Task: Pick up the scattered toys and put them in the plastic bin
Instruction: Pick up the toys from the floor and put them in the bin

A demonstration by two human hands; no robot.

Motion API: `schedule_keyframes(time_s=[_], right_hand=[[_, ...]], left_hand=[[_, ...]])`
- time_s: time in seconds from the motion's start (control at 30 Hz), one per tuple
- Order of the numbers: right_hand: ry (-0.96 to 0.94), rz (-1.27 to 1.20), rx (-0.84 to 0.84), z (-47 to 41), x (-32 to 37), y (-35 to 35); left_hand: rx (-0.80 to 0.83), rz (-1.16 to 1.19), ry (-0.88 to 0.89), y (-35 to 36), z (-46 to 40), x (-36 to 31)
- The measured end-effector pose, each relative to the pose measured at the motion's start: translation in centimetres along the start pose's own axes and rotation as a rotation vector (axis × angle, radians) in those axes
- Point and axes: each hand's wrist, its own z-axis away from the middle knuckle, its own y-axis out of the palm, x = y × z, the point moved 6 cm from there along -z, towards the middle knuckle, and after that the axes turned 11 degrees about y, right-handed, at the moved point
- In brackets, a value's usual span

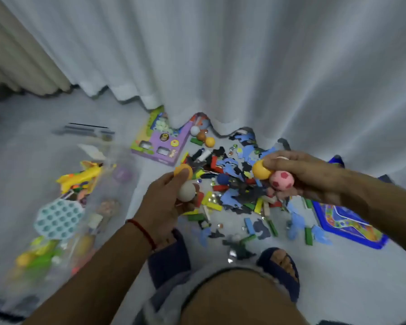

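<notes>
My left hand (167, 198) grips an orange ball (183, 171) and a white ball (186, 192) above the toy heap. My right hand (307, 174) holds a yellow ball (261, 170) and a pink patterned ball (281, 180), with another pale ball partly hidden under its fingers. Below both hands lies a scattered pile of coloured blocks and blue puzzle pieces (234, 184). The clear plastic bin (99, 184) stands to the left, blurred, holding a yellow toy plane (80, 178), a teal pop-it (56, 219) and other toys.
A purple toy box (159, 146) lies by the white curtain (220, 66), with three small balls (203, 137) beside it. A blue game board (347, 224) lies at the right. My knee and slippered feet (279, 268) are at the bottom. Dark sticks (87, 130) lie far left.
</notes>
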Motion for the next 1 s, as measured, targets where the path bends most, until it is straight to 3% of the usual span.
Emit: schedule_keyframes(time_s=[0.13,0.23,0.33,0.47,0.53,0.67,0.9,1.0], right_hand=[[0.025,0.277,0.265,1.6,6.0,14.2],[0.033,0.415,0.312,1.5,7.6,25.4],[0.04,0.43,0.314,0.4,7.4,34.9],[0.1,0.466,0.316,0.2,6.1,40.1],[0.041,0.542,0.219,0.6,6.6,38.0],[-0.058,0.618,-0.003,2.1,8.0,27.3],[0.06,0.888,-0.564,8.4,6.5,0.1],[0.179,1.198,-0.816,8.0,4.5,-9.5]], left_hand=[[-0.316,0.092,0.11,-11.6,6.1,-3.6],[-0.511,0.201,0.171,-19.0,11.0,-5.4],[-0.526,0.408,0.048,-23.5,13.8,-5.8],[-0.642,0.248,0.13,-27.7,16.5,-6.8],[-0.648,0.259,0.068,-27.3,17.1,-7.5],[-0.536,0.101,0.127,-23.4,15.5,-8.9],[0.021,-0.325,0.29,-4.9,11.1,-15.5],[0.324,-0.638,0.367,5.4,9.6,-18.1]])
